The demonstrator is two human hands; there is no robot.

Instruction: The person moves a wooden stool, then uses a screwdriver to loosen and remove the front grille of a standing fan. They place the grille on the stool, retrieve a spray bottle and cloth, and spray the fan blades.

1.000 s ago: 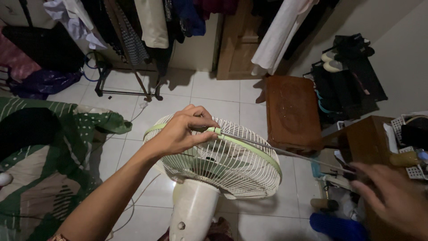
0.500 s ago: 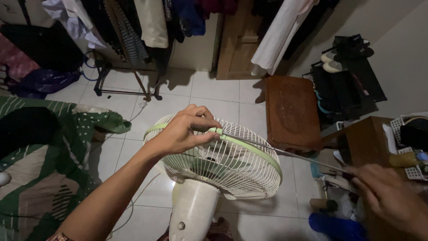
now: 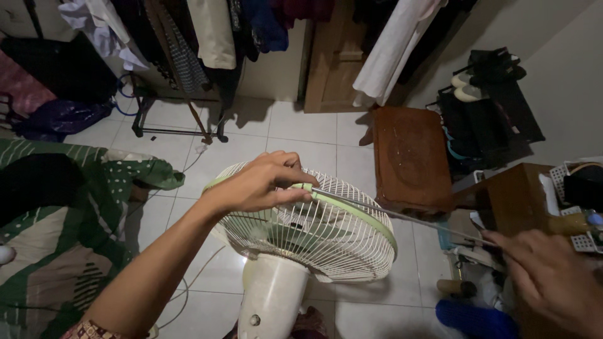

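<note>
Below, line by line, what the head view showed.
Fan: a white standing fan [image 3: 301, 232] with a wire grille and a pale green rim band stood on the tiled floor [image 3: 295, 138], near centre, its grille tilted up toward the camera and its pale stand dropping toward the near edge.
Left hand: the left hand [image 3: 260, 183] lay over the far top of the grille, fingers [image 3: 286, 164] curled around the green band and closed on it beside a small green clip.
Rod: a long thin metal rod [image 3: 402, 216] ran from that clip rightward and nearer, slanting down to the right hand.
Right hand: the right hand [image 3: 549, 276] sat at the near right, blurred; its fingers were pinched shut on the near end of the rod.
Left of the fan: a green and white patterned bedcover [image 3: 69, 232] lay spread on the floor.
Far side: clothes hung from a metal rack [image 3: 182, 81], next to a wooden door [image 3: 333, 56].
Right of the fan: a low brown wooden stool [image 3: 411, 157] stood just beyond the rod, with a dark shoe rack [image 3: 490, 113] farther right.
Near right: a wooden desk [image 3: 512, 194] carried white baskets and small clutter, too dim to tell apart.
</note>
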